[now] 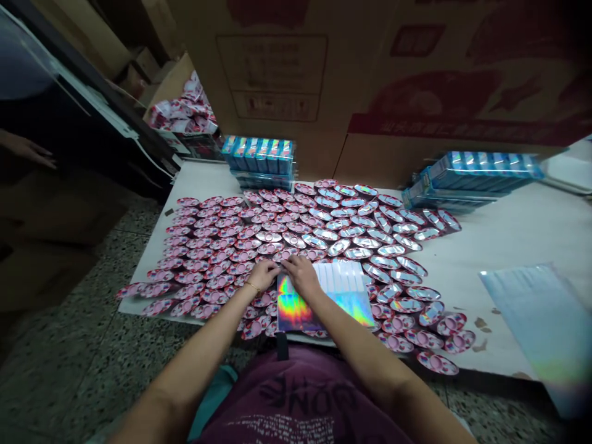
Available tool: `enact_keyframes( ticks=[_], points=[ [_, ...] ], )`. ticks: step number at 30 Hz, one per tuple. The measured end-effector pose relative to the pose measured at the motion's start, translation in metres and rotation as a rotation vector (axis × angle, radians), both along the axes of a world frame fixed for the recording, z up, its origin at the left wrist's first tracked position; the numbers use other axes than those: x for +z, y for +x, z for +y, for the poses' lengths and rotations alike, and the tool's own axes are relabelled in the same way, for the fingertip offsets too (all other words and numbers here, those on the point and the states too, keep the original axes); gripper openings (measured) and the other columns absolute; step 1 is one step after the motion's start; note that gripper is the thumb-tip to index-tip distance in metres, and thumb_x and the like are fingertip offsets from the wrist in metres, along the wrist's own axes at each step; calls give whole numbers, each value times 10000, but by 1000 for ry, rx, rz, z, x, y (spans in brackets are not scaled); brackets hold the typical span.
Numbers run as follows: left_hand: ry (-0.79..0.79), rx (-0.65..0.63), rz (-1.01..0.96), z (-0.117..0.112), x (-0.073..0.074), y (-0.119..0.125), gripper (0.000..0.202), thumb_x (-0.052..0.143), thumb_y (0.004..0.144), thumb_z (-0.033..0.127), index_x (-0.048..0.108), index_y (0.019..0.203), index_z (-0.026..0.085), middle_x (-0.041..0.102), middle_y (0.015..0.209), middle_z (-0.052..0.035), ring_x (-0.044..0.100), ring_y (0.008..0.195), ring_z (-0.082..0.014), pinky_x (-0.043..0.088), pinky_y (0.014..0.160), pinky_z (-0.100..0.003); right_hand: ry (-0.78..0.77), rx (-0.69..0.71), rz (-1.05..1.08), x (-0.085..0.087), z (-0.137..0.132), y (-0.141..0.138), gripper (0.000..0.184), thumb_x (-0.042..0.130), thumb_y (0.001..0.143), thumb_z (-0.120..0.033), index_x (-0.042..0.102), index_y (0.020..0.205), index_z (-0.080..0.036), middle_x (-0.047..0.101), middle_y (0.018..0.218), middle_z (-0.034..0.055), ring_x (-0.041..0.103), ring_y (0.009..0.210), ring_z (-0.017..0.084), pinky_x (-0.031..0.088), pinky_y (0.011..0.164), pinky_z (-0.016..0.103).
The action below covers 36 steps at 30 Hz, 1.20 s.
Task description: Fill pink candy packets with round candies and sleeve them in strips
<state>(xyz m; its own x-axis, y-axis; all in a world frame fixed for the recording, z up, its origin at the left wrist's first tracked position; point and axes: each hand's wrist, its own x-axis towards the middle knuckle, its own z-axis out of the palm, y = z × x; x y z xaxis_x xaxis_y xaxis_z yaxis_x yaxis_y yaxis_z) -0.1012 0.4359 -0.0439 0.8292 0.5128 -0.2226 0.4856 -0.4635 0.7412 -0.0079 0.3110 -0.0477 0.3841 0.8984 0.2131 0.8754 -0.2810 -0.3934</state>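
My left hand [263,274] and my right hand [301,275] meet at the top left corner of a shiny holographic card [324,302] that lies on the board in front of me. Both hands have their fingers curled down in a pinch at that corner, over the rows of small oval pink-and-silver packets [287,237] spread across the white board [485,246]. What the fingertips hold is too small to make out. A thin bracelet sits on my left wrist.
Stacks of blue boxes stand at the back centre [259,160] and back right [467,179]. Large cardboard cartons [370,80] rise behind the board. A clear plastic sheet [541,320] lies at right. Another person's hand [28,151] shows at far left. Speckled floor lies left.
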Motion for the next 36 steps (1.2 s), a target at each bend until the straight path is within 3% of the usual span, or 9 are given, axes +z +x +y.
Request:
enact_keyframes(
  ticks=[5, 9, 12, 18, 21, 24, 26, 30, 36],
  points=[
    [-508, 237, -99, -12, 5, 2, 186, 560, 633, 325, 529, 603, 144, 461, 448, 53, 388, 396, -56, 298, 415, -177, 103, 38, 10, -2, -10, -2, 308, 402, 838, -159, 562, 1091, -226, 569, 1022, 69, 482, 880, 178, 405, 782, 311],
    [-691, 310, -166, -19, 7, -2, 235, 603, 592, 364, 513, 644, 152, 468, 471, 57, 404, 391, -52, 282, 392, -164, 180, 15, 91, 3, -20, -11, 307, 388, 824, -148, 581, 1047, -234, 570, 1046, 50, 498, 912, 167, 413, 814, 307],
    [-613, 292, -140, -15, 5, -3, 192, 563, 638, 342, 527, 661, 154, 475, 483, 49, 428, 409, -67, 320, 408, -179, 230, -2, 211, 15, -25, -18, 241, 398, 822, -192, 610, 933, -214, 580, 976, 53, 499, 905, 161, 411, 805, 295],
    [-1, 185, -197, 5, 4, -3, 104, 601, 611, 232, 624, 695, 174, 604, 776, -39, 541, 821, -171, 416, 749, -288, 447, -264, 845, 44, -26, -13, 124, 496, 738, -257, 581, 701, -174, 549, 698, 2, 506, 677, 121, 397, 618, 237],
    [-217, 268, -301, 1, 14, 1, 310, 563, 674, 364, 624, 904, 165, 609, 943, -72, 538, 896, -178, 417, 754, -286, 517, -393, 1127, 46, -20, -2, 166, 539, 694, -324, 583, 697, -165, 532, 624, -21, 471, 575, 100, 357, 537, 217],
    [-659, 331, -305, -10, 27, 8, 527, 387, 738, 571, 616, 920, 132, 628, 873, -89, 572, 747, -149, 421, 605, -242, 563, -517, 1276, 40, -14, 5, 206, 577, 646, -364, 583, 678, -161, 518, 579, -36, 429, 508, 82, 313, 483, 204],
    [-794, 360, -316, -16, 32, 12, 542, 440, 694, 603, 622, 875, 125, 628, 791, -72, 557, 632, -115, 389, 524, -210, 591, -602, 1331, 35, -12, 5, 222, 593, 624, -378, 580, 665, -160, 501, 546, -47, 392, 465, 70, 290, 461, 199],
    [-790, 404, -358, -15, 25, 23, 409, 699, 543, 354, 602, 870, 127, 605, 667, -8, 486, 483, -62, 359, 475, -187, 643, -683, 1321, 24, -6, 3, 235, 598, 608, -389, 583, 647, -157, 498, 524, -54, 384, 455, 70, 302, 471, 201],
    [-514, 459, -311, 8, 2, 62, 347, 635, 592, 240, 566, 914, 132, 571, 601, 25, 531, 523, -94, 412, 543, -222, 577, -894, 846, 5, 17, 14, 232, 530, 661, -372, 603, 682, -153, 596, 683, 19, 502, 670, 149, 368, 641, 256]
  ],
)
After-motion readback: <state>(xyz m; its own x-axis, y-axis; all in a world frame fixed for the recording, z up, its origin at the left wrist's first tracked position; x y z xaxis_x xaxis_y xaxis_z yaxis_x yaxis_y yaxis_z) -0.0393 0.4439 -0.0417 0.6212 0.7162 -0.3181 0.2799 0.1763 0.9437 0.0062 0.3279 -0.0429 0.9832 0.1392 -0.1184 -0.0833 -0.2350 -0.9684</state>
